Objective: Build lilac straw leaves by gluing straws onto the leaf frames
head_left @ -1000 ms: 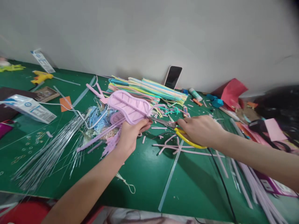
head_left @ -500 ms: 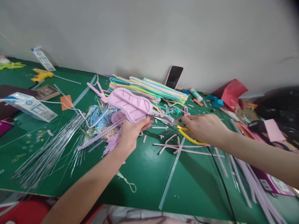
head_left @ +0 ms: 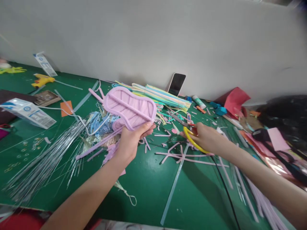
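Note:
My left hand [head_left: 131, 142] is closed on the near edge of a pink leaf-shaped piece made of straws [head_left: 129, 108], which it holds up above the green table [head_left: 148, 182]. My right hand [head_left: 203, 137] grips yellow-handled scissors [head_left: 185, 129]; their blades point left toward the pink piece and stop short of it. Cut pink straw bits [head_left: 168, 150] lie scattered on the table between and below both hands.
A bundle of pastel straws [head_left: 160, 95] and a phone [head_left: 177, 84] leaning on the wall lie behind. Silver tinsel strips [head_left: 48, 156] spread at left, a white packet [head_left: 28, 112] and yellow glue gun [head_left: 40, 80] farther left. Red paper [head_left: 236, 97] and pink scraps clutter the right.
The scissors have drawn back to the right, away from the pink piece. My left hand has tilted the piece up so more of its face shows.

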Motion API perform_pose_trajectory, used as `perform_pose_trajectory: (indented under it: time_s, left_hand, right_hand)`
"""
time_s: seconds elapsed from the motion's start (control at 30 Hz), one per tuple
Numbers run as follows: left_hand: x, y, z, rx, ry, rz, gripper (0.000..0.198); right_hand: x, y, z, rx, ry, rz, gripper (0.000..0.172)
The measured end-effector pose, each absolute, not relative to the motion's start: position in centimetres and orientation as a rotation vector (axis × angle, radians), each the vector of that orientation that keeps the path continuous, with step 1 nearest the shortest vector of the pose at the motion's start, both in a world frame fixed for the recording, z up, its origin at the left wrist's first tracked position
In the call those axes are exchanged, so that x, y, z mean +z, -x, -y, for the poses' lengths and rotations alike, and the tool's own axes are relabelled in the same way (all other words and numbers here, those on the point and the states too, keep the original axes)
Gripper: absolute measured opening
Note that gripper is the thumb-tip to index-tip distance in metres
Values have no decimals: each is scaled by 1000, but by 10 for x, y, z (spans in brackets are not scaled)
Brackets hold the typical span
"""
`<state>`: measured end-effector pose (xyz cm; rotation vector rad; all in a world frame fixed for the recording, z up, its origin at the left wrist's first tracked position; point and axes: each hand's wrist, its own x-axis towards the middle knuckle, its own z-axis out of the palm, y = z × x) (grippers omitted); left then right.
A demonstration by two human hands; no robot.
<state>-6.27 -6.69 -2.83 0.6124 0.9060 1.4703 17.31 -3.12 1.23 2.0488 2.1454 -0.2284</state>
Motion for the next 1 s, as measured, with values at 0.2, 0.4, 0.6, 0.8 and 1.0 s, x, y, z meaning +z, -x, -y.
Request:
perform_pose_trajectory:
  time_s: [0.2,0.4,0.6,0.8,1.0]
  left_hand:
    - [-27,61,69,1362,-628,-945,17]
    - [-24,63,71,1195,-716,-922,23]
    - [-21,61,74,1000,-925,-900,25]
    - [-33,62,74,1413,-1424,-1281,47]
    - [-39,58,78,1456,-2294,-1362,19]
  right_hand:
    - [-10,-156,14,-332,-1981,-2208,36]
    - [13,-149,27,-644,-2115,-2400,39]
    - [-10,-125,65,-2839,-1840,-1917,33]
    - [-31,-115,76,-3309,-1935,-1551,20]
    - [-29,-117,77,-3359,-2030,-1524,20]
